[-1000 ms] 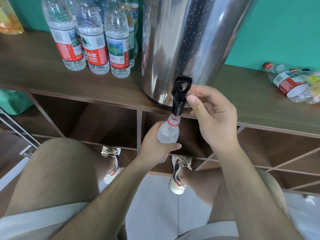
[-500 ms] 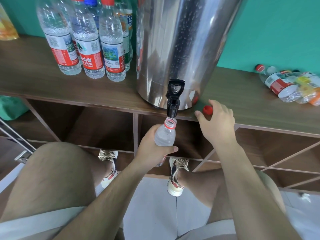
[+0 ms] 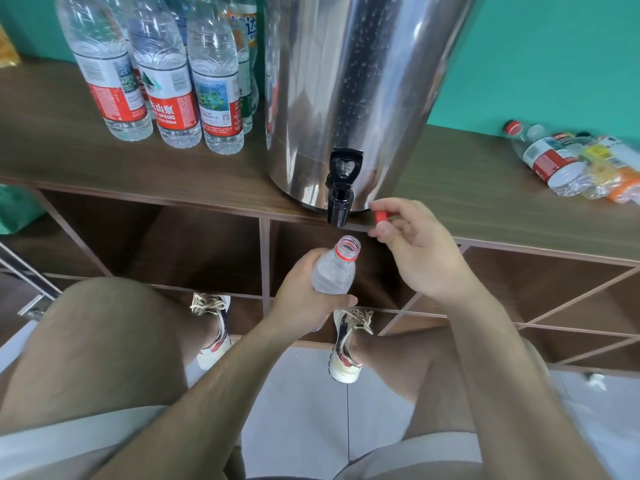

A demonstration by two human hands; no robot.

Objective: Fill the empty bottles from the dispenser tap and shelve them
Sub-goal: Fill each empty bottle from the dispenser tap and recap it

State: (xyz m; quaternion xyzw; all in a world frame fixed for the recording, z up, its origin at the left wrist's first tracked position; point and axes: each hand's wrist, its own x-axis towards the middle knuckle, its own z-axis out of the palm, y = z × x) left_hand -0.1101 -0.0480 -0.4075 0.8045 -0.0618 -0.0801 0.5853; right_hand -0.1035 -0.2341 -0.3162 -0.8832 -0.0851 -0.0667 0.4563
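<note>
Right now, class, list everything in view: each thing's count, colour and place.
dispenser: one, steel, on the shelf top
tap: one, black, low on the dispenser's front
standing bottles: three in front, more behind, clear with red labels, left of the dispenser
lying bottles: several, mixed labels, shelf top's right end
open bottle: one, clear, below the tap
cap: one, red, right of the tap
shoes: two, cream, on the floor
left hand: holds the open bottle
right hand: fingers pinch the cap

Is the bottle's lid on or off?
Off. The bottle has a bare mouth, and the right hand pinches a red cap.
</note>
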